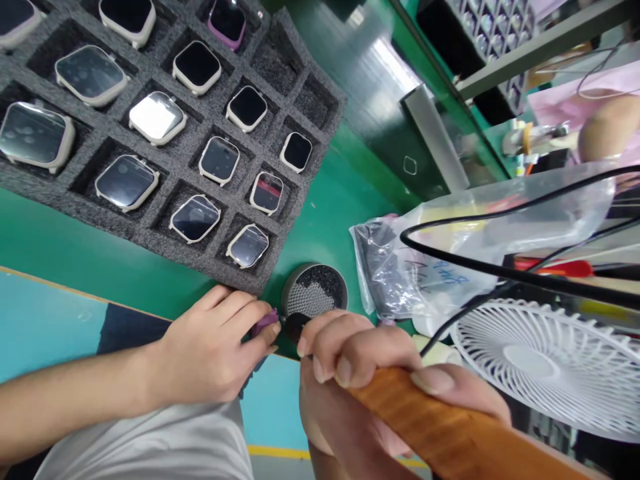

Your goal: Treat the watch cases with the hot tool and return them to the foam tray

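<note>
"Two hands in shot. What's each got?"

"Left hand (220, 343): thumb and fingertips nearly closed, pinching a small purple piece (264, 323). Right hand (375, 343): wrapped round an orange handle (435, 417), fingers curled over, thumb laid along it."

"Where's the purple piece sitting?"

"By the near edge of the green counter (330, 190), just off the near right corner of the foam tray (125, 228) and left of the round tin (289, 288)."

"Why that grip?"

"My read: fingertips only, so part of the piece stays bare on the side facing the right hand. The full wrap on the handle looks meant for steady control."

"And the layout?"

"Watches (127, 181) sit one to a cell, most with screens up, probably so the glass doesn't rub. Tin's just past both hands, within easy reach, I'd guess on purpose. Plastic bag (440, 267) and white fan (530, 360) are off to the right, out of the working spot."

"Directions?"

"Handle's long axis runs from near right to far left, front end aimed at the purple piece and tin. Purple piece: mostly covered by fingers, so I can't tell its long axis, or whether the dark bit beside it belongs to the handle."
</note>
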Demonstrator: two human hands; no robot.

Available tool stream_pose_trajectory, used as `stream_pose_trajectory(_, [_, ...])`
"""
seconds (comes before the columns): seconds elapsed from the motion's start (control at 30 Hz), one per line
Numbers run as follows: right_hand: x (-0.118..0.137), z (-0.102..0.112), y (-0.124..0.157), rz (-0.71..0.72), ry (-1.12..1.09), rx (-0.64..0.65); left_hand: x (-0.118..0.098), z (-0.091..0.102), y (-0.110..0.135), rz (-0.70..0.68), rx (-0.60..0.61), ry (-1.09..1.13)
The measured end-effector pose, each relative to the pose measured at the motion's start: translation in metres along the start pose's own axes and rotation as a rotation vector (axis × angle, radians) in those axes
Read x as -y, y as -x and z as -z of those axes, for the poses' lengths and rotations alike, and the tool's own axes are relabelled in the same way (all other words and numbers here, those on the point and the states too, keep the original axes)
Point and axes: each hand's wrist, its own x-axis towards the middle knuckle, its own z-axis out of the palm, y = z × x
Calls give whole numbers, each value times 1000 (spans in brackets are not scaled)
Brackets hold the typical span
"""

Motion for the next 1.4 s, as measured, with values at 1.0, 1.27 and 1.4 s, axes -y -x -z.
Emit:
stream_pose_trajectory(1.0, [-11, 20, -31, 76, -65, -270, 1, 5, 3, -59, 129, -103])
stream_pose_trajectory(1.27, [-15, 18, -27, 53, -92, -267, -1, -1, 1, -38, 5, -117])
stream_pose_trajectory(1.4, [-18, 19, -26, 39, -83, -262, 0, -2, 3, -38, -4, -110])
